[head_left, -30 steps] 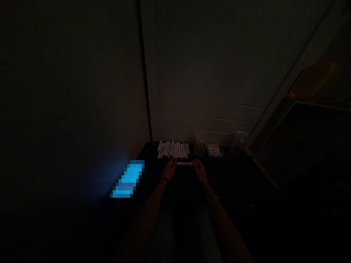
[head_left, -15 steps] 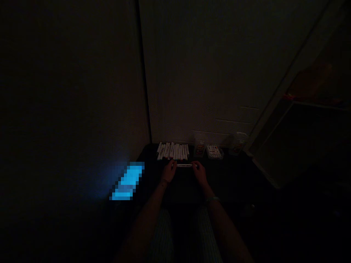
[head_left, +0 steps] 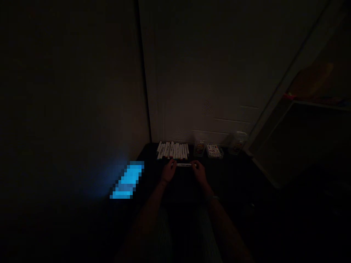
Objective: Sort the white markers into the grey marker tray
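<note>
A white marker [head_left: 184,164] lies level between my two hands, dark print along its barrel. My left hand [head_left: 169,170] is closed on its left end, and my right hand [head_left: 199,171] grips the right end. The fingertips are dim, so fine detail is lost. Just beyond, a row of several white markers [head_left: 173,150] lies side by side on the dark table. To their right is a clear plastic case [head_left: 214,150] with more white markers in it.
Two clear containers with printed labels, one left [head_left: 199,148] and one right [head_left: 238,143], stand near the back wall [head_left: 192,91]. A glowing blue, pixelated screen [head_left: 128,180] is at the left edge of the dark table [head_left: 230,182]. The room is very dark.
Both hands keep hold of the marker in almost the same place. The marker's print now faces up slightly differently, and the picture is a little darker.
</note>
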